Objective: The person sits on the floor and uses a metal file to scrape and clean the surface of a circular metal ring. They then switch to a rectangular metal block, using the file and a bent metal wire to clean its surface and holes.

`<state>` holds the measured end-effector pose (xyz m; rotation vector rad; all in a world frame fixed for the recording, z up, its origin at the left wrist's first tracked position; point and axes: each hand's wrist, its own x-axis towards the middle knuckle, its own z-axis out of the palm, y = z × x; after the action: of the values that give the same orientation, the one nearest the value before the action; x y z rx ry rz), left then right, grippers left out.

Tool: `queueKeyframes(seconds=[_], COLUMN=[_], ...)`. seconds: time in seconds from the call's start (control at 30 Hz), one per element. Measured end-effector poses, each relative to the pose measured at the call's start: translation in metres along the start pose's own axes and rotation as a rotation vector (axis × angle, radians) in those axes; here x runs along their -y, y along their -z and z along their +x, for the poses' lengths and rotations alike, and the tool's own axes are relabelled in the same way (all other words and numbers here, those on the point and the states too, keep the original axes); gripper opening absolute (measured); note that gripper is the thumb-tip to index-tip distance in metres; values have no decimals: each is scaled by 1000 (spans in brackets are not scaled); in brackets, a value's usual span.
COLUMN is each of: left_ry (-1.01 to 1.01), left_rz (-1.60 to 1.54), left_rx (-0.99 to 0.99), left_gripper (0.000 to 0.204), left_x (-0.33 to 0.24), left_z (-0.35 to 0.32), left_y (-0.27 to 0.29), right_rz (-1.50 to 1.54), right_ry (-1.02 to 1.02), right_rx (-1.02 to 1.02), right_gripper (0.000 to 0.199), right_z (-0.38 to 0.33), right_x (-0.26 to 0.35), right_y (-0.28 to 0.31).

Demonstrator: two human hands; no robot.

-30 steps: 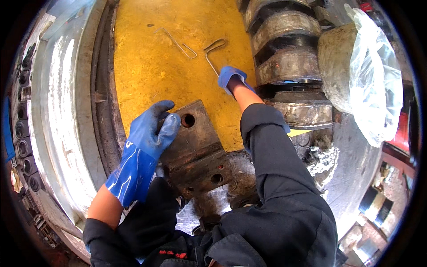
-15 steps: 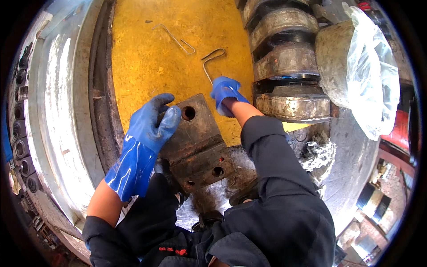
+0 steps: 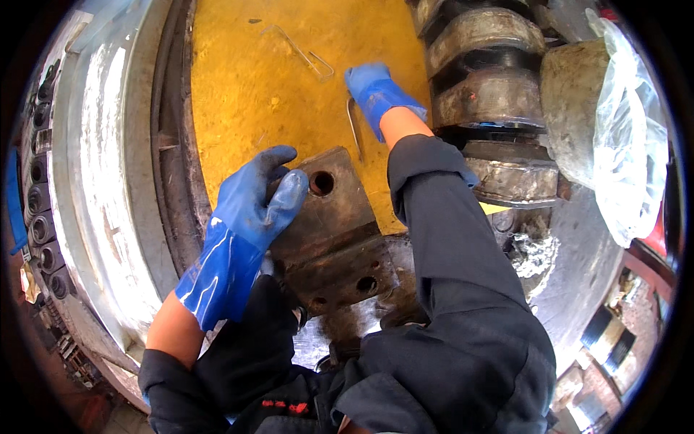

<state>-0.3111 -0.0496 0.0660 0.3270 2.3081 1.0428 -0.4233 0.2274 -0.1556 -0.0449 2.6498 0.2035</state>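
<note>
My right hand (image 3: pixel 376 92), in a blue rubber glove, lies with curled fingers over the looped end of a bent metal hook (image 3: pixel 354 130). The loop is hidden under the glove; the thin shaft shows below it on a yellow surface (image 3: pixel 238 87). My left hand (image 3: pixel 256 195), gloved the same way, is beside the upper left part of a heavy, dark steel block (image 3: pixel 325 224) with several round holes. Its thumb stands apart from its fingers and nothing shows between them. Whether it touches the block I cannot tell. A second bent metal hook (image 3: pixel 318 65) lies farther away.
Thick, worn metal lobes (image 3: pixel 499 98) line the right of the yellow surface. Clear plastic sheeting (image 3: pixel 629 137) hangs beyond them. A long pale metal beam (image 3: pixel 94 159) runs along the left, past a row of dark round parts (image 3: pixel 40 199).
My right hand has moved away from me, from the hook's lower shaft to its looped end. The left hand has stayed beside the block. The view has shifted slightly.
</note>
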Motion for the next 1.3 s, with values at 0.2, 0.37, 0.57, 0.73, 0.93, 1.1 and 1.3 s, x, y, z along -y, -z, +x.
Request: queueKeyframes(seconds=[0.2,0.37,0.57,0.73,0.93,1.1,1.3], left_ry=[-43,-47,-78,-21,9,4,-30], left_rz=[17,33,55,7,7,-12,14], left_rx=[-19,-27,-46,-5,21,30,-46], left_gripper=[48,50,52,52,51,48,52], left_x=[3,-2,6,0,-1,-2,-2], left_z=[1,-1,0,-1,3,-1,0], left_y=[-2,-1,-2,1,-2,-3,-7], right_rz=[62,129,61,-18,-132,-174,-293], right_ry=[-58,-139,-63,53,28,73,304], right_rx=[-12,15,114,163,238,251,283], right_gripper=[29,33,29,26,38,34,31], right_z=[-13,-30,-32,-53,-55,-50,-70], right_x=[2,18,12,9,16,22,31], right_y=[-21,-35,-32,7,3,-19,-58])
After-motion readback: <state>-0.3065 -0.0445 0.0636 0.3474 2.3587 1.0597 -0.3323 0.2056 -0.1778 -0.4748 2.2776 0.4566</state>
